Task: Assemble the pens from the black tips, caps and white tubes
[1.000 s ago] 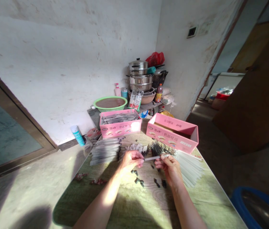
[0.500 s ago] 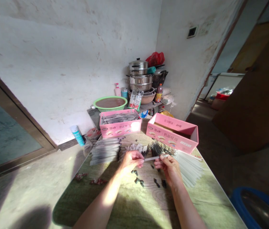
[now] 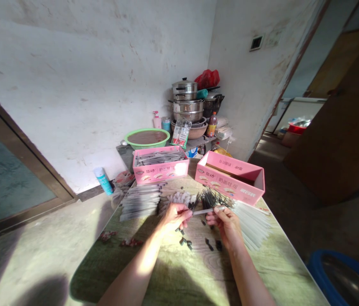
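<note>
Level above the table, a slim translucent pen barrel (image 3: 202, 211) spans the gap between my hands. My left hand (image 3: 176, 216) pinches its left end, and the fingers of my right hand (image 3: 225, 216) are closed round the other end. Beyond my left hand lies a heap of small white pieces (image 3: 182, 197), partly hidden by it. A bundle of thin black rods (image 3: 213, 197) is just behind the barrel. Loose clear tubes (image 3: 252, 223) fan out beside my right hand. Small black caps (image 3: 185, 243) are scattered below my hands.
Rows of pale pen-like sticks (image 3: 141, 202) lie at the left of the wooden-patterned table (image 3: 179, 280). Behind are a pink box (image 3: 162, 175) full of similar sticks and another pink box (image 3: 230, 187). A green basin (image 3: 147, 144) and stacked pots (image 3: 185, 110) stand further back.
My left hand has shifted slightly, its lower fingers now covering part of a black cap. The barrel and my right hand look nearly unmoved.
</note>
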`<state>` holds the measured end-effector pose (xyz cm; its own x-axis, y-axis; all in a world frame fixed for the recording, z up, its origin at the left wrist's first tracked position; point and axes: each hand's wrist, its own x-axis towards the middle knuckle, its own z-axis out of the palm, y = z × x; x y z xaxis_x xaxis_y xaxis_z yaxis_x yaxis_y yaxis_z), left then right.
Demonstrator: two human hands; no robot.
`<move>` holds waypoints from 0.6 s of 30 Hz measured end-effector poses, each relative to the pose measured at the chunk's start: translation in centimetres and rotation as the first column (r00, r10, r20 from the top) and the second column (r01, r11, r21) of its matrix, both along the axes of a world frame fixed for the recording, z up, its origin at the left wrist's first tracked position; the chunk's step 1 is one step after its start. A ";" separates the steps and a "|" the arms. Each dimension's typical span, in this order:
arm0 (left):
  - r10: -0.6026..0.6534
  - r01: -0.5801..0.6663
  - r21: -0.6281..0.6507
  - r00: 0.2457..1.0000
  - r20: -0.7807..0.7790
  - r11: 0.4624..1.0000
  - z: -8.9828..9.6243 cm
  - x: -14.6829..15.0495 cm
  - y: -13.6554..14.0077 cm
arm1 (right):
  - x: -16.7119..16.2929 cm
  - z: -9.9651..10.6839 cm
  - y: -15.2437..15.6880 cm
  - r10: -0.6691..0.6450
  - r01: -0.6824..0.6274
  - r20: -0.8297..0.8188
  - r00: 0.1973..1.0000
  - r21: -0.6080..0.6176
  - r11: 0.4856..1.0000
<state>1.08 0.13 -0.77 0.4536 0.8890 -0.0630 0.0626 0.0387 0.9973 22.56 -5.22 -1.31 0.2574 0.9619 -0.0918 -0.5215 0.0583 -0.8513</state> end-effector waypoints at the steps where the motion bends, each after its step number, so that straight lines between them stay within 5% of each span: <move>1: 0.007 -0.007 -0.008 1.000 0.008 1.000 0.0 0.0 0.0 | 0.0 0.0 0.0 0.004 -0.004 0.005 1.000 0.001 1.000; 6: 0.074 -0.070 -0.056 0.993 0.086 0.996 0.6 0.1 -0.2 | -0.2 0.2 0.0 0.001 -0.001 0.015 1.000 -0.001 1.000; 13: -0.012 0.011 -0.031 0.999 -0.045 0.999 0.3 0.2 -0.3 | -0.3 0.6 -0.1 -0.025 0.025 0.023 0.999 -0.016 1.000; 18: 0.078 -0.075 -0.053 0.995 0.066 0.996 0.6 0.4 -0.3 | -0.3 0.6 -0.1 -0.014 0.014 0.028 1.000 -0.011 1.000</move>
<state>1.52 -0.16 -0.18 0.3891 0.9177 -0.0798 -0.0102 0.0909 0.9958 22.28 -5.35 -0.74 0.2733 0.9572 -0.0947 -0.4969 0.0562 -0.8660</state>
